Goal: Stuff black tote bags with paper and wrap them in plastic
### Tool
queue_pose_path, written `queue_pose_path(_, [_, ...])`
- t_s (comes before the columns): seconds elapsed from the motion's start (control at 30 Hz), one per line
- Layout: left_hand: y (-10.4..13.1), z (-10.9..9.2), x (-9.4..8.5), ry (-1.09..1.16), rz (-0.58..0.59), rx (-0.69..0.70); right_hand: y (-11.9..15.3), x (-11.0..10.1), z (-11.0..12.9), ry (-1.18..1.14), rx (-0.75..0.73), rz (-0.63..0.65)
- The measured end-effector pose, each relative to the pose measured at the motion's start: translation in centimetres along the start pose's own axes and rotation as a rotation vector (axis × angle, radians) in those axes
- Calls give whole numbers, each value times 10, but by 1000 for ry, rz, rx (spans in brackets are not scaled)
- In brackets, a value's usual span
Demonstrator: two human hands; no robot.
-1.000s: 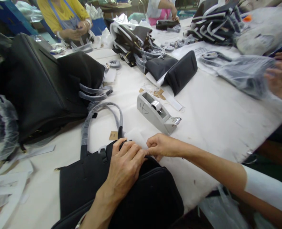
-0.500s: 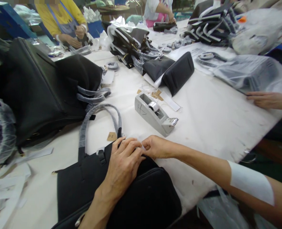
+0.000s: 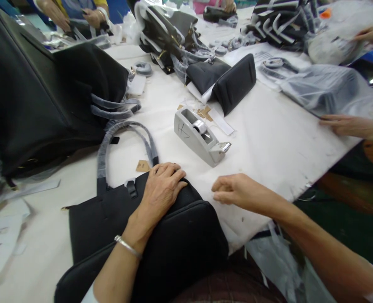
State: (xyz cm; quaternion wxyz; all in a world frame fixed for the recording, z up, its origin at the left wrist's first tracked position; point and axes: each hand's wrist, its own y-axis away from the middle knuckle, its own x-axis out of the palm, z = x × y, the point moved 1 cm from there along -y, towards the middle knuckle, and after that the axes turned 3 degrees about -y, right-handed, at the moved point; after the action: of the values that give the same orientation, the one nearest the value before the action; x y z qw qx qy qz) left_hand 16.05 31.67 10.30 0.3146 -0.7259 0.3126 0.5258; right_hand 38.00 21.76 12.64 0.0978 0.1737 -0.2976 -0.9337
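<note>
Cluttered white table point(image 3: 275, 134) under black handbag point(image 3: 186, 240)

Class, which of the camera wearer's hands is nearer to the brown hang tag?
Left. The left hand rests on the black handbag, just right of the brown hang tag in the picture; the right hand is farther right, beyond the bag's edge, apart from both.

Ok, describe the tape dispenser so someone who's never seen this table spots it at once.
On the white table, find the black bag under the person's left hand. Just beyond that hand, up and to the right in the picture, sits the tape dispenser. Its grey, wedge-shaped body with black marks on the side sets it apart from the other bags around it.
</note>
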Motion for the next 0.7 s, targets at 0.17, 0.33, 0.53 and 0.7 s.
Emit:
queue_pose_path(0.17, [-4,1,1,-2,-8,-17,46,19,-42,-259,82,163])
queue_pose_path(0.33, [-6,7,1,40,-21,4,53,54,-64,-529,-38,-44])
queue_pose_path(0.53, [-8,16,2,172,-35,22,74,40,-72,-729,-65,181])
queue_pose_path(0.7, [-8,17,2,217,-32,10,61,44,-83,-718,-122,132])
